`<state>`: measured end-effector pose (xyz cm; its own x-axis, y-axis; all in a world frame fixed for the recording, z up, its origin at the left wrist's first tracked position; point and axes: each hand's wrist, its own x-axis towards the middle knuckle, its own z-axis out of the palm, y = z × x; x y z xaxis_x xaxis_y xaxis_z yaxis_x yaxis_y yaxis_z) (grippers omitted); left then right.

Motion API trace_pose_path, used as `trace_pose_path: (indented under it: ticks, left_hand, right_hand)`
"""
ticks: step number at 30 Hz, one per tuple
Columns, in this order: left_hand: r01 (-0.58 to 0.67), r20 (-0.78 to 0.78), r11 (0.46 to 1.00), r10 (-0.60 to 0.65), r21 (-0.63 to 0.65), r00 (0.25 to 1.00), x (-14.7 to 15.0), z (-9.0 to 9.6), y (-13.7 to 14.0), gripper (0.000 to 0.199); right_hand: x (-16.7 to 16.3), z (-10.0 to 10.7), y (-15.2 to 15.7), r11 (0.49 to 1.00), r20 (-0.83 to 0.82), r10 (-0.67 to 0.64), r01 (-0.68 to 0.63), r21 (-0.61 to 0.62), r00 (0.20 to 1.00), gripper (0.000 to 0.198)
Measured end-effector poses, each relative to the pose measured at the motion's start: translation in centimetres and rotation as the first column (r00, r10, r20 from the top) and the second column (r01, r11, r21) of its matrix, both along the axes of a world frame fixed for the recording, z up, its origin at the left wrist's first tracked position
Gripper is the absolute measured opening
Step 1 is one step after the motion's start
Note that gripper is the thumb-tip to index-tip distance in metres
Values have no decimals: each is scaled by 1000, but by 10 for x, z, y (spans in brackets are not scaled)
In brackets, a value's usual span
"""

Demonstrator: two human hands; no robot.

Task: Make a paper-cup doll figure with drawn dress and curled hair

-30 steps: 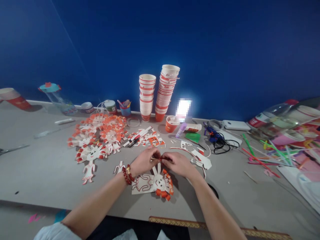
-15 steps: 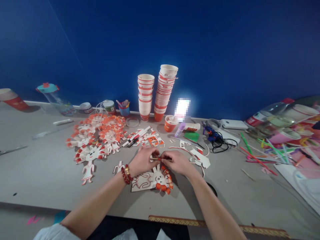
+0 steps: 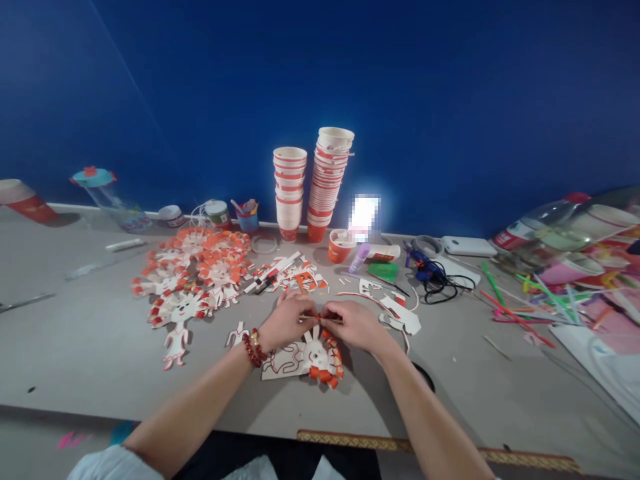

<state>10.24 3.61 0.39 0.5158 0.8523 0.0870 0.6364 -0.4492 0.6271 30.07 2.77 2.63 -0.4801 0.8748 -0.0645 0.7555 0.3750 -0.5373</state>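
Both hands meet near the middle of the table over a paper-cup cutout (image 3: pixel 320 359) with a drawn animal face and curled orange strips around it. My left hand (image 3: pixel 287 321), with red bead bracelets at the wrist, is closed, pinching one end of a thin stick (image 3: pixel 309 317). The other end is pinched by my right hand (image 3: pixel 353 325), also closed. A bit of orange paper shows between the fingertips at the stick; how it is wrapped is too small to tell. A card (image 3: pixel 280 363) with a red-outlined dress figure lies beside the face, partly under my left hand.
Finished-looking paper figures (image 3: pixel 183 308) lie in a pile at left. Two stacks of paper cups (image 3: pixel 290 200) stand at the back. Paper scraps, white markers, a purple glue stick (image 3: pixel 359 259) and a blue glue gun (image 3: pixel 427 268) lie beyond my hands. Coloured straws and bottles crowd the right.
My hands stay over the cutout with the stick between them; the fingers have shifted slightly, and the stick looks a little more level. The view has moved very slightly.
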Motion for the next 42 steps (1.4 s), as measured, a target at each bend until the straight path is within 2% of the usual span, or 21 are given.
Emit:
trace_pose_path:
  ticks: [7,13,20,24,28,32,36,42]
  left_hand:
    - [-20,11,1000,20,-8,1000,0,2,0,7]
    - [27,19,999,-26,-37,999,-2,2,1,13]
    - [-7,36,999,8,-46,999,0,7,-2,7]
    - [-30,15,999,30,-21,999,2,9,-6,6]
    - [-20,-1,998,20,57,1000,2,8,-7,1]
    - [34,-45,994,-29,107,999,-1,9,-6,6]
    - [77,-44,993,-73,85,996,-2,7,-4,17]
    - [63,5,998,-63,16,998,-1,3,-2,11]
  right_hand:
    - [0,2,-1,1000,14,-3,3,-6,1000,13]
    - [-2,3,-1,1000,18,-2,2,12,1000,10]
    - [-2,1,-1,1000,18,-3,4,-27,1000,14]
    - [-1,-2,-1,999,13,15,-15,-30,1000,16]
    - [0,-3,0,999,-10,22,-22,-25,1000,12]
    - [0,-4,1,999,-24,20,-21,-26,1000,10]
    - [1,-3,1,1000,-24,15,-16,-21,1000,10]
    - [-1,-3,0,999,-58,-2,-1,-54,998,7]
